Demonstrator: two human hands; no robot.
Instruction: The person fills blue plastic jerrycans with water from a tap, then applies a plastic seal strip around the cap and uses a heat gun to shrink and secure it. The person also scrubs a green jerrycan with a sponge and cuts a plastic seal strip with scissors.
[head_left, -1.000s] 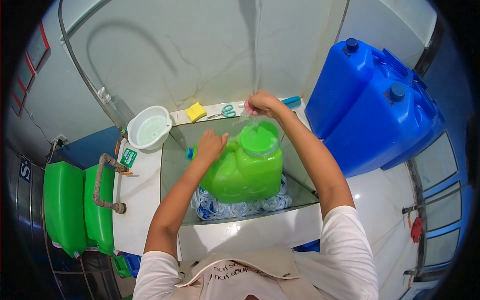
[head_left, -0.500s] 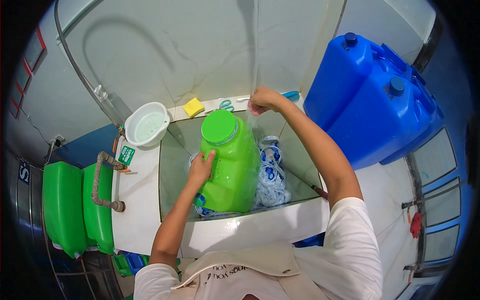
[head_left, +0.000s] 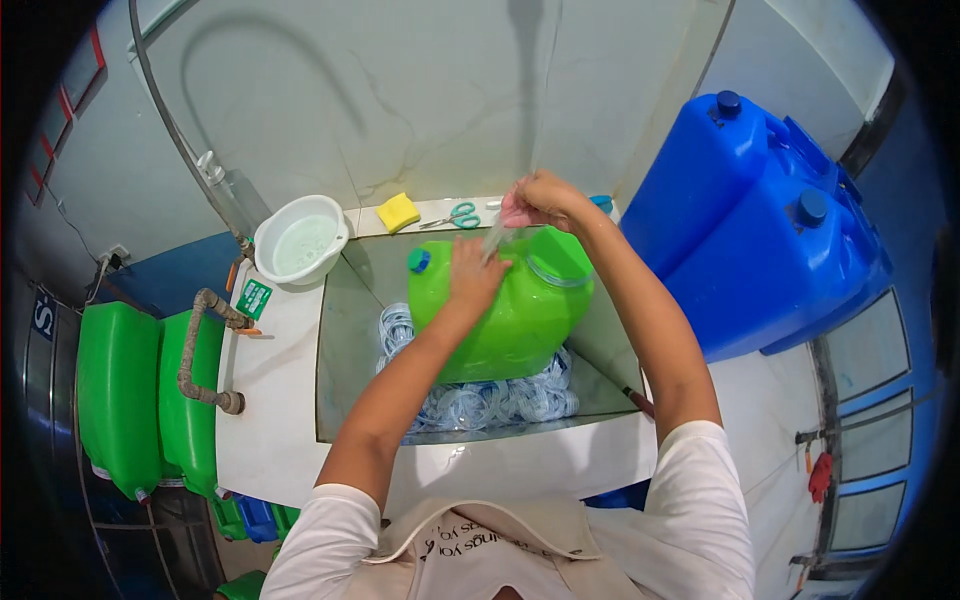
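A bright green plastic jug (head_left: 500,335) with a wide green lid (head_left: 560,257) and a small blue-rimmed cap (head_left: 419,260) sits in the sink (head_left: 345,340), its lid to the right. My left hand (head_left: 474,275) grips the jug's upper side between the two caps. Just above the jug, my right hand (head_left: 540,203) is closed, fingertips pressed together. A clear, whitish streak runs between the hands; whether it is water or film I cannot tell. Beneath the jug lies a heap of white-and-blue ring-like pieces (head_left: 480,405).
Along the back ledge are a white basin (head_left: 303,240) of water, a yellow sponge (head_left: 398,213) and scissors (head_left: 458,216). Large blue jerrycans (head_left: 755,230) stand at the right. Green containers (head_left: 118,390) and a bent pipe (head_left: 190,350) are at the left.
The jug has been turned so its wide lid points right and its small cap is at the upper left. My left hand has moved up and right; my right hand stays near the back ledge.
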